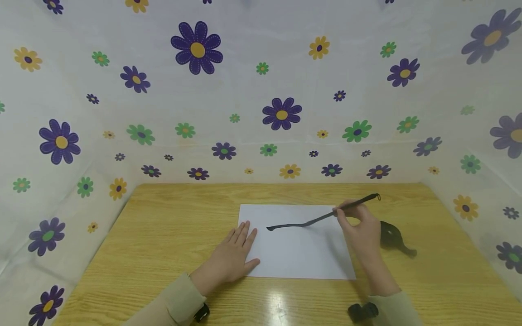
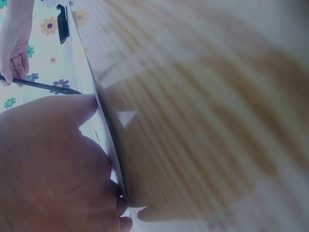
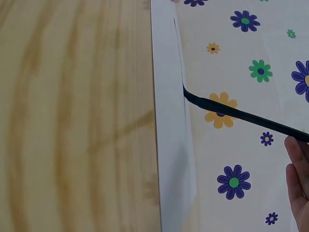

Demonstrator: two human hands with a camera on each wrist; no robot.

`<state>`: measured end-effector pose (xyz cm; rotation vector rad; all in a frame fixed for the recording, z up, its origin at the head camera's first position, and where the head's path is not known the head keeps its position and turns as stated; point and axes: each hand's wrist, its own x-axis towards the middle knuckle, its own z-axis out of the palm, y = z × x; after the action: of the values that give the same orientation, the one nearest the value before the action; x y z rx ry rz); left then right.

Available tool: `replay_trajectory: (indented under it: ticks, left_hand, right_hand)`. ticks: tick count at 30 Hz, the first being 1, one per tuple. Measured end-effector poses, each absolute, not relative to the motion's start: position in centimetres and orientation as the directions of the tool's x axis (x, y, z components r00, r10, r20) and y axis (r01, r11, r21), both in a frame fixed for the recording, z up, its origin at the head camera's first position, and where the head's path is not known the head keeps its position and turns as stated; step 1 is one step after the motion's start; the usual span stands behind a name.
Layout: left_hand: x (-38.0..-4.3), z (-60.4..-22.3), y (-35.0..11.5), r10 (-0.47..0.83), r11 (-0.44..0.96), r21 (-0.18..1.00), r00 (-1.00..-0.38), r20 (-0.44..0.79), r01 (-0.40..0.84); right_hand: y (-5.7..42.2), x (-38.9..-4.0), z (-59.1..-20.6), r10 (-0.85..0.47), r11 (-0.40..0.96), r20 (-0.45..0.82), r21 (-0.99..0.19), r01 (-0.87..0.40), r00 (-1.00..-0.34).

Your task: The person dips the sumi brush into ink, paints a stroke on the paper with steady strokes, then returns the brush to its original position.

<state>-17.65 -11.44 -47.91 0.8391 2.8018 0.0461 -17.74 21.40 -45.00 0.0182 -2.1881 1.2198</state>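
Observation:
A sheet of white paper (image 1: 293,258) lies on the wooden table. My left hand (image 1: 231,259) rests flat on its left side, fingers spread. My right hand (image 1: 363,231), over the sheet's right edge, pinches a black calligraphy brush (image 1: 320,218) with a small loop at its upper end. The brush slants down to the left, and in the right wrist view its bent bristle tip (image 3: 188,94) meets the paper. From the tip a black ink stroke (image 1: 284,225) runs left across the sheet, ending in a thicker blot near my left fingers.
Right of the paper, partly behind my right hand, sits a glossy black dish (image 1: 391,236) with a narrow tapered end. A white flower-printed cloth (image 1: 244,90) encloses the back and sides of the table (image 1: 163,235). Black devices are strapped at both wrists.

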Motion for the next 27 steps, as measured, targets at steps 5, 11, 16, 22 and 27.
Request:
replay_trajectory:
  ticks: [5, 11, 16, 22, 27]
  left_hand:
    - [-17.7, -47.7, -11.4, 0.548, 0.836, 0.101, -0.812, -0.198, 0.54]
    - [-17.7, -47.9, -11.4, 0.548, 0.836, 0.103, -0.813, -0.196, 0.539]
    - [-17.6, -48.0, -11.5, 0.546, 0.837, 0.092, -0.814, -0.2, 0.539]
    - [-17.6, -47.9, -11.5, 0.547, 0.837, 0.095, -0.812, -0.204, 0.539]
    - [-17.6, -47.7, -11.4, 0.545, 0.838, 0.101, -0.813, -0.202, 0.537]
  right_hand:
    - [22.1, -17.6, -45.1, 0.277, 0.571, 0.541, -0.758, -0.317, -0.794]
    - [22.5, -17.3, -45.1, 0.285, 0.586, 0.54, -0.752, -0.302, -0.792]
    - [22.8, -17.2, -45.3, 0.293, 0.57, 0.54, -0.761, -0.309, -0.789]
    - [23.1, -16.9, -45.4, 0.299, 0.582, 0.541, -0.757, -0.299, -0.786]
    - [23.4, -16.6, -45.3, 0.296, 0.595, 0.528, -0.754, -0.279, -0.796]
